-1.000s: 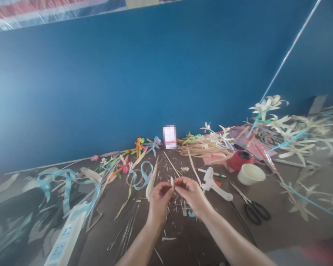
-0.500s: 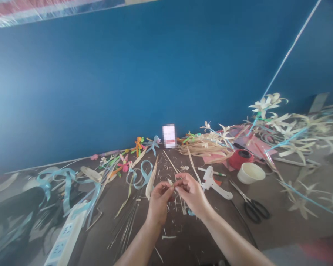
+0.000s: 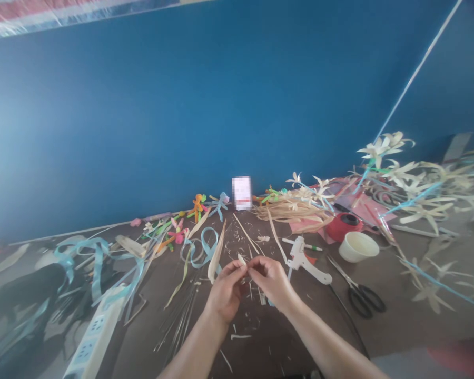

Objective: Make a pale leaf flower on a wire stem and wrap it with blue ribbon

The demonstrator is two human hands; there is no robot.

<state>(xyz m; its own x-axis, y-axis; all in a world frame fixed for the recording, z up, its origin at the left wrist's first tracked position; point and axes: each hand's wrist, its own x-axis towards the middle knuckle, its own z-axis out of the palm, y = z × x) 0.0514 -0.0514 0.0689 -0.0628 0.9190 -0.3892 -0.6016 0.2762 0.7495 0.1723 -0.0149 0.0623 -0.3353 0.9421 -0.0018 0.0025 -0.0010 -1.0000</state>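
Pinching a small, pale, pointed straw petal [image 3: 242,259] between them, left hand [image 3: 225,289] and right hand [image 3: 272,280] meet fingertip to fingertip.

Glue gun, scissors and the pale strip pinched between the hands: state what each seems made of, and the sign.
Glue gun: white plastic, smooth moulded matt body. Scissors: thin grey metal blades; black handles, probably plastic. Pale strip: likely dried leaf or straw, cream and flat; too small to be sure.
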